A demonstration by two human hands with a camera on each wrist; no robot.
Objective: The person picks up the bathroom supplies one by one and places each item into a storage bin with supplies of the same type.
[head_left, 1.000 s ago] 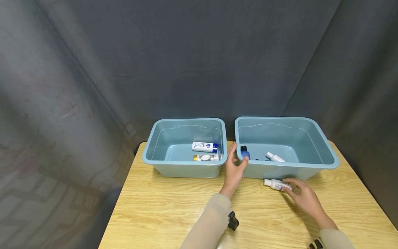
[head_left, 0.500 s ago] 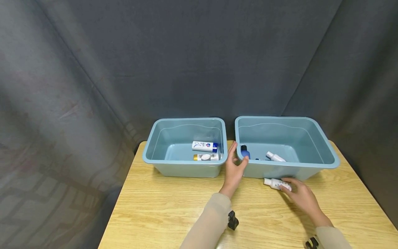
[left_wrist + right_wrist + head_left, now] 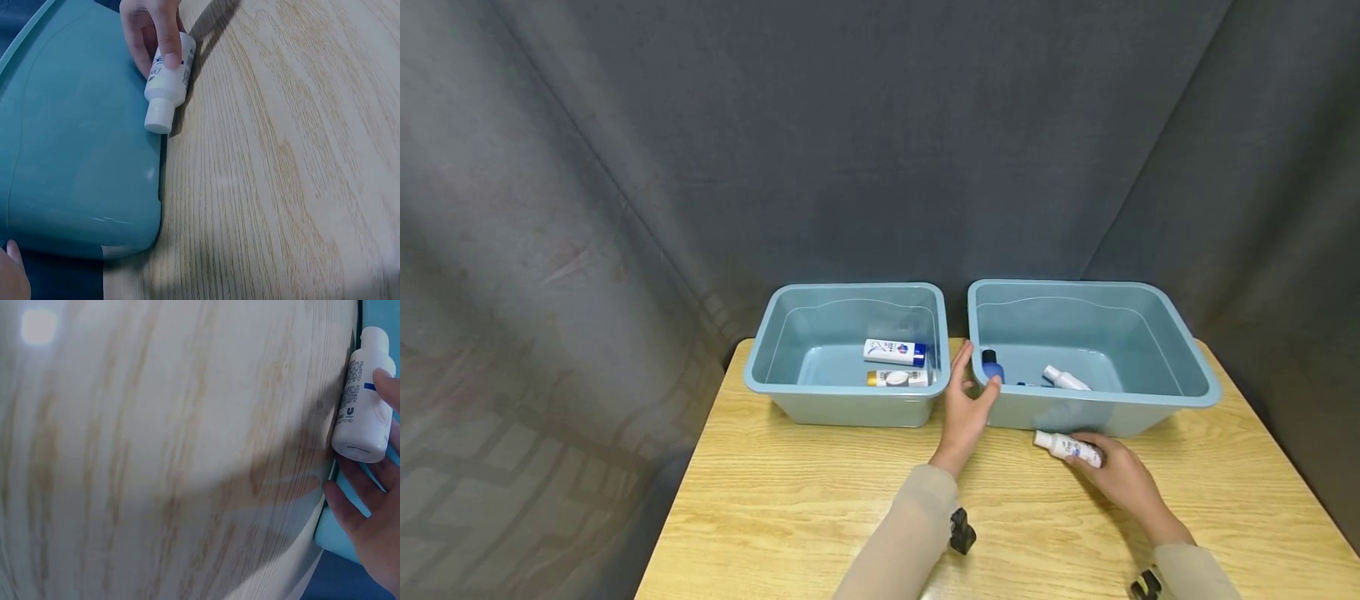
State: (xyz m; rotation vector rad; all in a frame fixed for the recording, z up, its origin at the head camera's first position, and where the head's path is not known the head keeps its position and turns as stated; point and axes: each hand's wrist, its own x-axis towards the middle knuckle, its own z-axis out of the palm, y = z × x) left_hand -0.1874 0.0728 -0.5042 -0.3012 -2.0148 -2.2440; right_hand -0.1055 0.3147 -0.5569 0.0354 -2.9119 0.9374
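In the head view my right hand (image 3: 1123,479) pinches a small white toiletry bottle (image 3: 1064,446) just in front of the right blue-green bin (image 3: 1180,400). The thumb lies on the label and the fingers are behind the bottle; its white cap points left. In the right wrist view the bottle (image 3: 362,412) appears raised off the wood. My left hand (image 3: 964,412) touches the front left corner of the right bin, thumb at the front rim and straight fingers along the left side. Inside that bin are a blue bottle with a black cap (image 3: 992,367) and another white bottle (image 3: 1066,379).
A second blue-green bin (image 3: 842,408) stands on the left, with a white bottle with a blue cap (image 3: 891,352) and a white tube with a yellow cap (image 3: 898,379). Both bins sit on a wooden table (image 3: 820,500) before a dark curtain (image 3: 880,150).
My right hand has shifted slightly left, and its thumb has moved along the bottle. The bottle has tilted a little, its base lower right. The left hand stays at the bin's corner.
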